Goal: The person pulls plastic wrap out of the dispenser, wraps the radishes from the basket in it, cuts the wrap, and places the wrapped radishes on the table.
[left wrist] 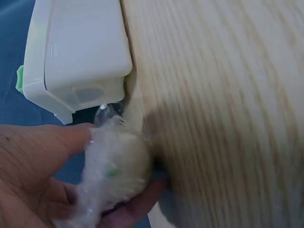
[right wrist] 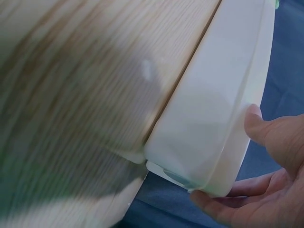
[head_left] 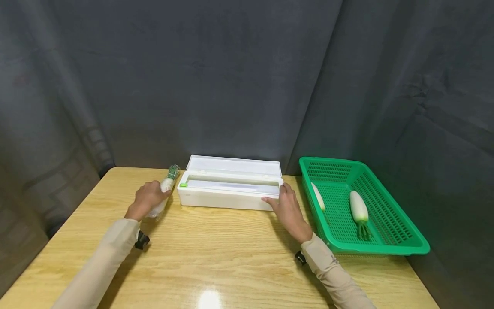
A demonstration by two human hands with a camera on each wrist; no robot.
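Observation:
At the left of the table, my left hand (head_left: 148, 196) holds a white radish (head_left: 167, 185) with green leaves, wrapped in clear film. In the left wrist view the film bunches loosely over the radish's end (left wrist: 123, 161), with thumb and fingers around it. A long white cling film dispenser (head_left: 224, 200) stands in the middle, its lid (head_left: 235, 165) raised at the back and a green slider (head_left: 183, 185) at its left end. My right hand (head_left: 287, 208) grips the dispenser's right end, thumb on the front top edge and fingers around the corner (right wrist: 216, 190).
A green plastic basket (head_left: 374, 249) stands on the right of the table. Inside lie an unwrapped white radish (head_left: 359, 207) with green stems and another radish (head_left: 318, 196), partly hidden by the basket's near left wall. Dark grey curtains (head_left: 231, 77) hang behind the wooden table (head_left: 216, 253).

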